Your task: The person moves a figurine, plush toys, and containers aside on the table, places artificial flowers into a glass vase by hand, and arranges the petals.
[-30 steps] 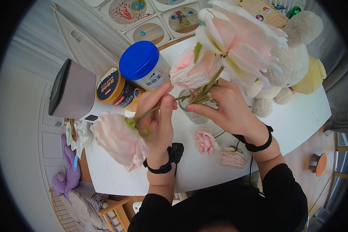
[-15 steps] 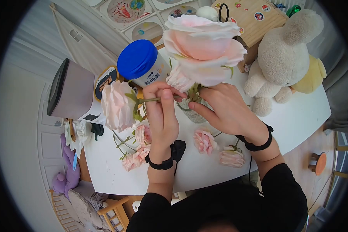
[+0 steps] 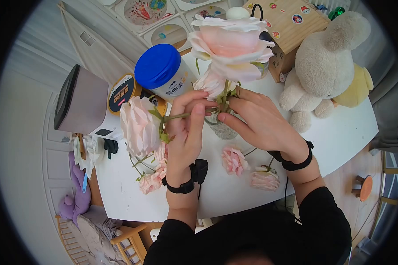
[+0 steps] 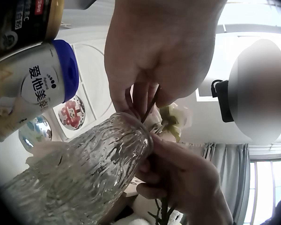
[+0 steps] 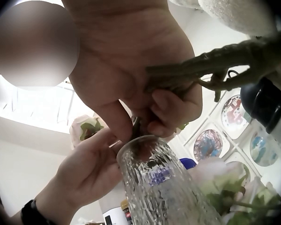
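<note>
1. Left hand [image 3: 185,132], fingers curled, pinches a rose [image 3: 139,126] by its stem; right hand [image 3: 263,121] curls round other stems [image 5: 201,68].
2. Rose sits left of the vase [image 3: 223,131], above the desk [image 3: 234,201].
3. Likely step: arranging stems; next, guide the tip in.

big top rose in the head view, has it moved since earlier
Yes, left in the head view: a second ago the big top rose overlapped the white plush toy; now it stands clear, with the wooden box showing between them.
</note>
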A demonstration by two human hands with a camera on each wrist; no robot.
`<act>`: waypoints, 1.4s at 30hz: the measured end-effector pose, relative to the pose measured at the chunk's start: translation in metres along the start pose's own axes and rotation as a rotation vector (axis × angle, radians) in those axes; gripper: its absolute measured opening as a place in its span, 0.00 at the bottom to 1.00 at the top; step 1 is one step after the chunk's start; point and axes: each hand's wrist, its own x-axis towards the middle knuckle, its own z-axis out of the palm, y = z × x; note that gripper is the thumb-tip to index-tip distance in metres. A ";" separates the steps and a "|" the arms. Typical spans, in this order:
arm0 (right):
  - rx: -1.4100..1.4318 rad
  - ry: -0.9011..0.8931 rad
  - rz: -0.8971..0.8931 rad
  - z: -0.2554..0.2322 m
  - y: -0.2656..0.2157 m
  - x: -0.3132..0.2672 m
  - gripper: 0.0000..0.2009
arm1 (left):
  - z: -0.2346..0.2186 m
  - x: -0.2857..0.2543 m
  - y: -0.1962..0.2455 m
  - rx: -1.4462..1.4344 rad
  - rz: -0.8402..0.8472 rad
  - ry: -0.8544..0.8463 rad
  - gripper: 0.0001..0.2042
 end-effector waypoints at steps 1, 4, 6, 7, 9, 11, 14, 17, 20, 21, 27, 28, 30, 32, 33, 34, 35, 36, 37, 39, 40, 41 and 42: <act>0.018 0.014 0.010 0.000 0.001 0.001 0.13 | 0.000 0.001 -0.001 -0.013 0.006 -0.005 0.12; 0.057 0.067 0.056 0.001 0.001 0.003 0.13 | -0.001 0.001 -0.004 -0.045 0.008 -0.017 0.11; 0.062 0.117 0.107 0.000 -0.001 0.004 0.14 | -0.001 0.001 -0.006 -0.062 -0.014 -0.018 0.11; 0.109 0.147 0.110 0.002 0.001 0.005 0.14 | -0.002 0.002 -0.006 -0.045 0.000 -0.016 0.11; 0.204 0.206 0.120 0.009 0.007 0.006 0.15 | -0.003 0.002 -0.006 -0.013 0.023 -0.015 0.11; 0.318 0.176 0.170 0.004 0.003 0.007 0.13 | 0.000 0.002 -0.006 0.034 0.035 -0.007 0.11; 0.459 0.078 0.214 0.000 0.005 0.005 0.10 | 0.000 0.002 -0.008 0.060 0.030 -0.021 0.11; 0.594 0.063 0.220 -0.004 0.007 0.002 0.09 | -0.001 0.002 -0.008 0.063 0.023 -0.036 0.11; 0.644 0.059 0.265 -0.006 0.014 0.001 0.09 | -0.002 0.001 -0.010 0.065 0.042 -0.028 0.11; 0.644 0.052 0.286 -0.005 0.017 0.002 0.09 | -0.001 0.002 -0.010 0.066 0.054 -0.024 0.11; 0.444 0.191 0.165 0.002 0.019 0.007 0.08 | 0.001 0.004 -0.011 0.048 0.123 0.097 0.11; 0.362 0.214 0.134 0.006 0.018 0.009 0.08 | 0.001 0.004 -0.010 0.050 0.133 0.111 0.11; 0.576 0.303 0.187 0.012 0.005 0.009 0.07 | 0.002 0.003 -0.006 0.055 0.152 0.137 0.11; 0.872 0.396 0.166 0.024 -0.002 0.015 0.08 | 0.003 0.003 -0.007 0.076 0.163 0.128 0.11; 0.796 0.354 0.182 0.024 0.001 0.013 0.08 | 0.003 0.002 -0.008 0.087 0.168 0.123 0.11; 0.719 0.312 0.198 0.023 0.006 0.012 0.08 | 0.004 0.002 -0.009 0.076 0.155 0.126 0.11; 0.641 0.269 0.211 0.022 0.009 0.012 0.09 | 0.004 0.003 -0.010 0.064 0.143 0.129 0.11; 0.629 0.285 0.211 0.021 0.009 0.012 0.08 | 0.003 0.004 -0.010 0.053 0.133 0.132 0.11; 0.617 0.302 0.213 0.019 0.009 0.012 0.08 | 0.004 0.004 -0.008 0.047 0.110 0.122 0.11; 0.624 0.331 0.230 0.017 0.008 0.012 0.08 | 0.005 0.003 -0.001 0.036 0.064 0.099 0.11; 0.643 0.344 0.242 0.015 0.007 0.012 0.09 | 0.005 0.002 -0.002 0.078 0.066 0.093 0.12; 0.661 0.357 0.254 0.014 0.007 0.013 0.10 | 0.004 0.001 -0.004 0.120 0.069 0.087 0.13; 0.698 0.333 0.243 0.015 0.010 0.012 0.09 | 0.003 0.000 -0.005 0.163 0.071 0.081 0.15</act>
